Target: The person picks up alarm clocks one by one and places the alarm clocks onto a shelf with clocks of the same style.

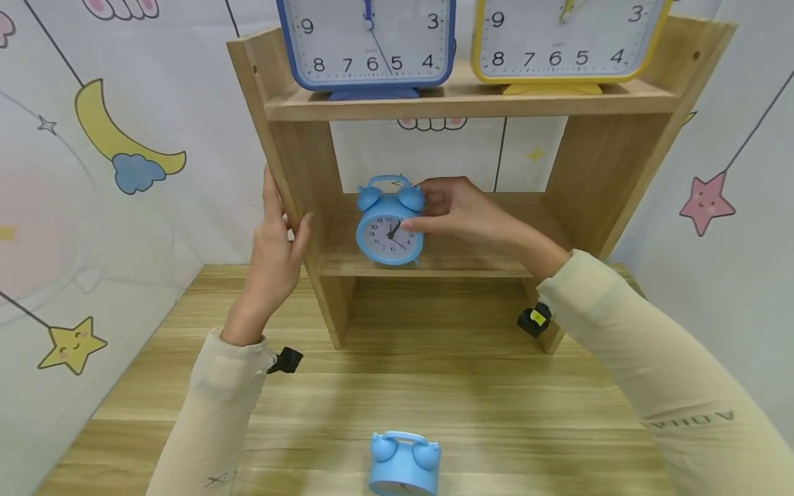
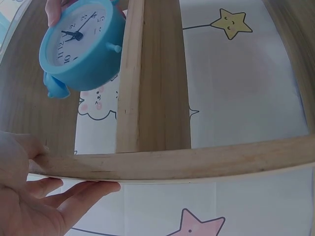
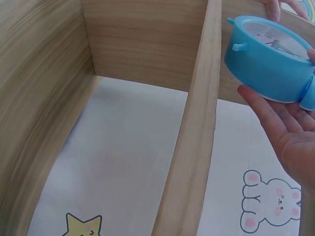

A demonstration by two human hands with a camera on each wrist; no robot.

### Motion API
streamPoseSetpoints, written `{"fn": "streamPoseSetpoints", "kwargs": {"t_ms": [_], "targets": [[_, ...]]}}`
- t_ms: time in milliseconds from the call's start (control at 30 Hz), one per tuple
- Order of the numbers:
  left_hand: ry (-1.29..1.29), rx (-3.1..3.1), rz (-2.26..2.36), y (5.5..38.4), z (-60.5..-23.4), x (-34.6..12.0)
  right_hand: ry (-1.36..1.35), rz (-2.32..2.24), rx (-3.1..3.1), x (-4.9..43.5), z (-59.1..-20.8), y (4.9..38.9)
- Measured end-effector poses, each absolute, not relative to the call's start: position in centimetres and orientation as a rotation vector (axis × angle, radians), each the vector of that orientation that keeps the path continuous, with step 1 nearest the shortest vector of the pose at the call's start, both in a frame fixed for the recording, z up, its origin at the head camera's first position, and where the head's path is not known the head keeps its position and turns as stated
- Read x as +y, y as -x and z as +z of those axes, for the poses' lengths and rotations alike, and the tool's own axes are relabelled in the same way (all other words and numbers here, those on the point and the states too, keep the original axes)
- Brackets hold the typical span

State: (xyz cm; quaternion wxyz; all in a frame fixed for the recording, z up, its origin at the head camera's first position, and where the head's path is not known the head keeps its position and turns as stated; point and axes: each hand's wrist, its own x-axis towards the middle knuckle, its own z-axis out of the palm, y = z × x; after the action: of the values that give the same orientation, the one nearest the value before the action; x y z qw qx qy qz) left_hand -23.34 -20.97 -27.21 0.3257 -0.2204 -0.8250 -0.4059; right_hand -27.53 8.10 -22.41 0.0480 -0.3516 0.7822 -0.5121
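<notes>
My right hand (image 1: 468, 210) holds a light-blue twin-bell alarm clock (image 1: 389, 231) by its right side, thumb on the front and fingers behind. The clock is upright at the front of the middle shelf board (image 1: 496, 272); whether its feet bear on the board I cannot tell. In the right wrist view the fingers (image 3: 275, 118) lie along the clock's back. My left hand (image 1: 273, 255) grips the left side panel of the wooden shelf (image 1: 291, 172), thumb inside and fingers outside. A second light-blue alarm clock (image 1: 404, 461) lies tipped back on the table near the bottom of the head view.
On the top board stand a blue square clock (image 1: 372, 48) and a yellow square clock (image 1: 564, 48), both cut off by the frame. Under the shelf is a wood-grain table (image 1: 434, 386). Printed white cloth (image 1: 155, 227) hangs behind and at both sides.
</notes>
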Motion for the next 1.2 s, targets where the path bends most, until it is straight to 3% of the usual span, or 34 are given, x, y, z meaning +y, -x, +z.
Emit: {"fn": "streamPoseSetpoints", "kwargs": {"t_ms": [1200], "targets": [[0.565, -2.178, -1.050, 23.3, -27.2, -20.9, 1.030, -1.585, 2.274, 6.7, -23.4, 28.9]]}}
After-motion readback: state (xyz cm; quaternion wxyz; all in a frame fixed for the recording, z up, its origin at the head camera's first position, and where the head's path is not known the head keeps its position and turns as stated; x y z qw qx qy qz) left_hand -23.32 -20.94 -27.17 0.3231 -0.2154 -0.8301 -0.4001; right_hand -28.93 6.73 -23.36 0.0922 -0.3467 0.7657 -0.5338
